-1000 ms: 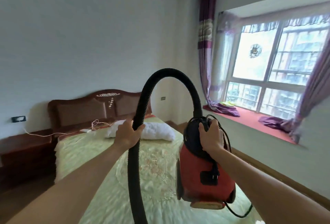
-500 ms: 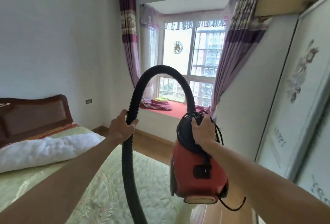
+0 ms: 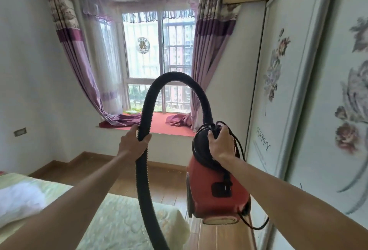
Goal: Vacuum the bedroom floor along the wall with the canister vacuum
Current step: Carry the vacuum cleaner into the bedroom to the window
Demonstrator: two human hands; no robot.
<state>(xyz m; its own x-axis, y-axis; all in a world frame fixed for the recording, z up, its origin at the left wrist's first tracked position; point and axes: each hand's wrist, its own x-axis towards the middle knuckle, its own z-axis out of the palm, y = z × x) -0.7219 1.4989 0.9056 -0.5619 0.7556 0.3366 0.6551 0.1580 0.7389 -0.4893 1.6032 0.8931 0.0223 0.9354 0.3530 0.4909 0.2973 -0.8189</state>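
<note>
Red plastic canister vacuum (image 3: pixel 217 188) hangs in the air from my right hand (image 3: pixel 221 142), whose fingers curl over its black top. The loose black power cord (image 3: pixel 240 148) is looped just beside my wrist. My left hand (image 3: pixel 133 142) wraps round the black ribbed hose (image 3: pixel 175 76), which arches up between my hands and then drops below my left hand out of view, so I cannot see the nozzle.

A second ago the bed's dark headboard lay beyond my hands. Now I have turned: past them stands the bay window with its red-covered window seat (image 3: pixel 175 128), and the white floral wardrobe doors (image 3: pixel 278 110) run close to the right of my right hand. The pale green quilted bed (image 3: pixel 123 220) sits under my left forearm. Brown wooden floor (image 3: pixel 165 180) shows below and beyond the hose, reaching the wall under the window.

Both grips are unchanged. I judge I am carrying the machine into place: it is not yet set down, no vacuuming has begun, and the strip along the wall lies ahead.
</note>
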